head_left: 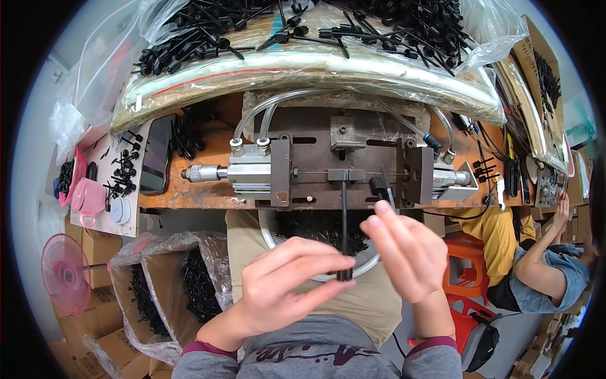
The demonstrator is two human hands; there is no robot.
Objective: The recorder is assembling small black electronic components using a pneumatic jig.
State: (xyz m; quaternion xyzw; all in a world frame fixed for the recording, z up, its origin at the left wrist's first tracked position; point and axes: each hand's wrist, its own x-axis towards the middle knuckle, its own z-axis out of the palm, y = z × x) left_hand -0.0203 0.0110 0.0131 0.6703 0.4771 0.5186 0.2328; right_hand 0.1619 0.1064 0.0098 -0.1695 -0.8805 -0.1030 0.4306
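Observation:
My left hand [281,284] pinches the lower end of a black plastic stem part [344,221]. The part's upper end meets a small dark clamp block [346,175] in the middle of a brown metal fixture [315,123]. To its right, my right hand [409,256] has its fingers closed on a second black stem part [381,186], whose thicker head shows above the fingertips. Metal cylinders [249,177] sit at the fixture's left and right, with clear hoses [271,110] attached. Below the fixture, a round container [268,230] of black parts lies partly hidden by my hands.
Black parts heap on the plastic-wrapped shelf [315,69] behind. Lined boxes [177,246] of parts and a pink fan [65,273] stand left. Lower right are a red stool [466,265] and a seated person [543,278]. A phone-like dark panel [157,155] stands on the bench.

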